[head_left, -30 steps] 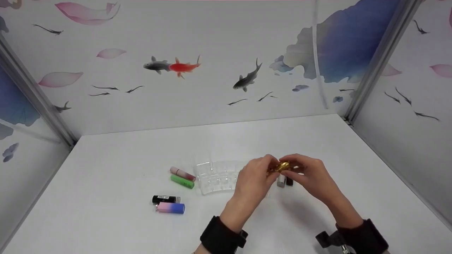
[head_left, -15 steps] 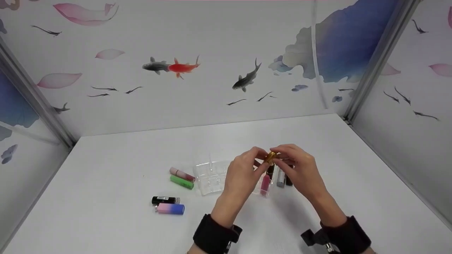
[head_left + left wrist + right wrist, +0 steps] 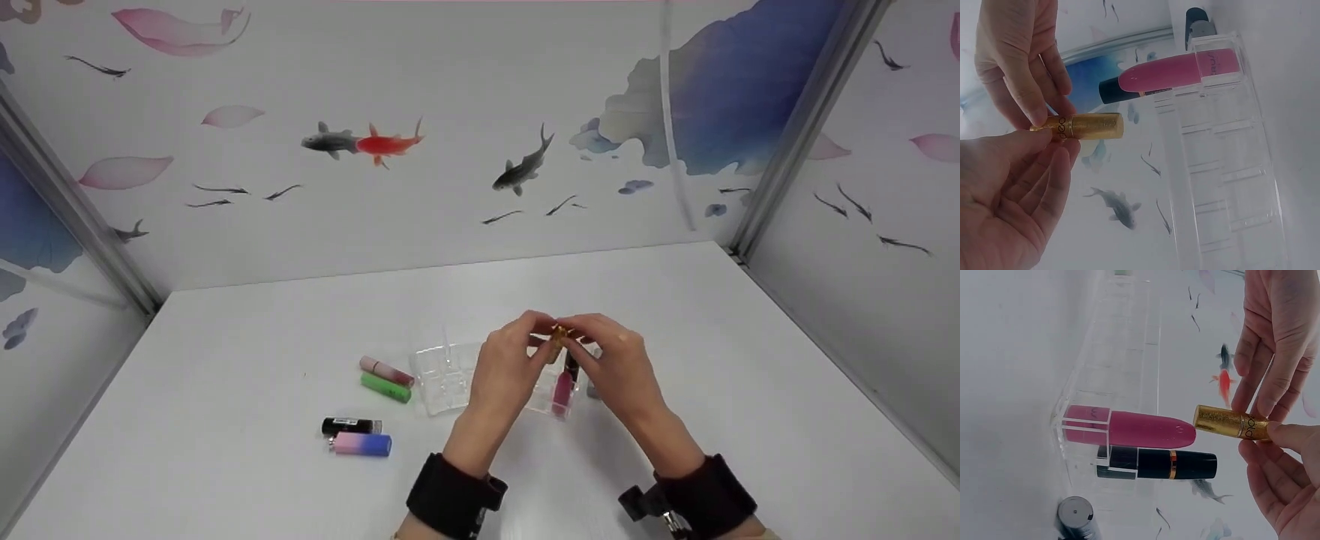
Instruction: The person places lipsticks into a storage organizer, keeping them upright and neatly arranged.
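Observation:
Above the right part of a clear organizer (image 3: pixel 442 382), a gold lipstick tube (image 3: pixel 1095 126) with dark lettering is between both hands. My left hand (image 3: pixel 506 367) and right hand (image 3: pixel 619 367) meet there, their fingertips and thumbs pinching the lettered end. The smooth gold end (image 3: pixel 1213 417) sticks out free of the fingers and points toward the organizer. Just below stands a pink lipstick tube (image 3: pixel 1151 430) in an organizer slot, and beside it a black lipstick tube (image 3: pixel 1193 464) with a gold band. Fingers hide part of the gold tube in the head view.
Left of the organizer lie a pale pink tube (image 3: pixel 386 370) and a green tube (image 3: pixel 386 388). Nearer the front are a black tube (image 3: pixel 351 426) and a pink-to-blue tube (image 3: pixel 361 444). A silver-topped tube (image 3: pixel 1077 513) stands right of the organizer. Printed panels (image 3: pixel 450 67) wall the table.
Both hands have moved left with the gold lipstick tube, which has turned from slanting to more upright. The pink tube in the organizer has come into view beneath them.

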A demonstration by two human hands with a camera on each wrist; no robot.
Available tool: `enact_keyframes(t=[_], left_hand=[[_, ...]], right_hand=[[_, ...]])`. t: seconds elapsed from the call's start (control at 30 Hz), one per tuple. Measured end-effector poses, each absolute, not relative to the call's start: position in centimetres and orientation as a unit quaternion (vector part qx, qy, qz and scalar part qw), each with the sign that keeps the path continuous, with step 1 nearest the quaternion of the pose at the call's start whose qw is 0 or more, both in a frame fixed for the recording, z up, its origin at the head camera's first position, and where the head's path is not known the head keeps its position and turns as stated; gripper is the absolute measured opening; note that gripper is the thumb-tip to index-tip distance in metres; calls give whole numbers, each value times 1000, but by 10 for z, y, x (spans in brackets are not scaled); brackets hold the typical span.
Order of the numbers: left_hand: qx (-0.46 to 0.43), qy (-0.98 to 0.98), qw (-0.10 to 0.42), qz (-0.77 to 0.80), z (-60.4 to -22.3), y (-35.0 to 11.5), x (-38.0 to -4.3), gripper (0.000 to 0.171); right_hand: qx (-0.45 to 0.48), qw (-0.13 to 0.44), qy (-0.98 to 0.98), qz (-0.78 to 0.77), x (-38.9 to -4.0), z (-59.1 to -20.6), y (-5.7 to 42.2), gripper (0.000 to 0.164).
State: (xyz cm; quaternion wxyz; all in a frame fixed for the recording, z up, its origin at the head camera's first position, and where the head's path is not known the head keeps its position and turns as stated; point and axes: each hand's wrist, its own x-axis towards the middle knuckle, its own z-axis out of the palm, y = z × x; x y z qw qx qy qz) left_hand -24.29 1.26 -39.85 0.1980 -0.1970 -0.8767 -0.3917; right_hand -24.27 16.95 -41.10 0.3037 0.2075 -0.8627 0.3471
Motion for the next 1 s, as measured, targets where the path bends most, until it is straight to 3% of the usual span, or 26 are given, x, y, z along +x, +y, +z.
enact_keyframes(t=[0.23, 0.6, 1.0], left_hand=[[-210, -879, 161, -397, -407, 13, -245, 23], [-233, -877, 168, -385, -417, 13, -249, 21], [-223, -887, 153, -375, -420, 14, -249, 20]], right_hand=[[186, 308, -880, 310, -248, -424, 170, 30], [181, 334, -885, 270, -254, -437, 168, 28], [160, 316, -894, 273, -255, -443, 166, 26]])
